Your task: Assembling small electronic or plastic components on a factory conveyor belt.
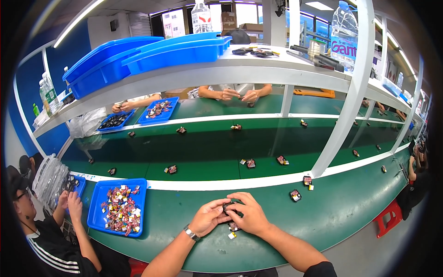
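Left hand (207, 219), right hand (251, 216) half-curled, pinching small black part (226, 207) inside green worktable's (332, 224) near edge (adjusting, likely; steadiness next).

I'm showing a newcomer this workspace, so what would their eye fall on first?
Probably the big blue trays on the white shelf at upper left. Then, at lower centre, the left hand and right hand holding a small dark part over the green work surface. Left of them, a blue bin holds a colourful heap of small parts.
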`<state>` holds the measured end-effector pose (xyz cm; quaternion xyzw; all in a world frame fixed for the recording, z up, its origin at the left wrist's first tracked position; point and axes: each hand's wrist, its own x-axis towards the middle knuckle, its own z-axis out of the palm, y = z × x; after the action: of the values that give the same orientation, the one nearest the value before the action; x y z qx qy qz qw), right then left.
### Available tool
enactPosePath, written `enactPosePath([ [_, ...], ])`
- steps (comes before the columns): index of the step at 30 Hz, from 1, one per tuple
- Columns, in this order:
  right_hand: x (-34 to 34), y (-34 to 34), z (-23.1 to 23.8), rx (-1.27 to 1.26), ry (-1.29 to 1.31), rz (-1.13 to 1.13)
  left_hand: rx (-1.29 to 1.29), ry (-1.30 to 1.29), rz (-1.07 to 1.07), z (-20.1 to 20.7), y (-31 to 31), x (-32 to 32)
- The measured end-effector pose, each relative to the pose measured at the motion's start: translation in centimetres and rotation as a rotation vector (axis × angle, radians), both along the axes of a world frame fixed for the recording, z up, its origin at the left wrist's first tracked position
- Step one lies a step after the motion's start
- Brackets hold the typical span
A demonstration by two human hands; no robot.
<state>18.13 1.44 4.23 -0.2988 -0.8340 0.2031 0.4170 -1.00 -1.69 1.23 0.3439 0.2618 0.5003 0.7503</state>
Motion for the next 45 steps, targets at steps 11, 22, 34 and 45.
enactPosePath([
  [11, -0.2, 0.2, -0.7, -0.14, 0.06, 0.048, 0.009, 0.035, 0.046, -0.4, 0.1, 0.0],
  [22, -0.6, -0.4, -0.3, -0.18, 0.086, 0.032, 0.062, -0.017, 0.106, -1.1, 0.1, 0.0],
  [34, -0.6, 0.1, -0.8, -0.144, 0.117, 0.066, 0.08, 0.021, 0.154, -0.7, -0.1, 0.5],
  [45, -0.6, -0.2, 0.0, 0.199, 0.053, -0.06, 0.046, 0.037, 0.122, -0.4, -0.2, 0.6],
])
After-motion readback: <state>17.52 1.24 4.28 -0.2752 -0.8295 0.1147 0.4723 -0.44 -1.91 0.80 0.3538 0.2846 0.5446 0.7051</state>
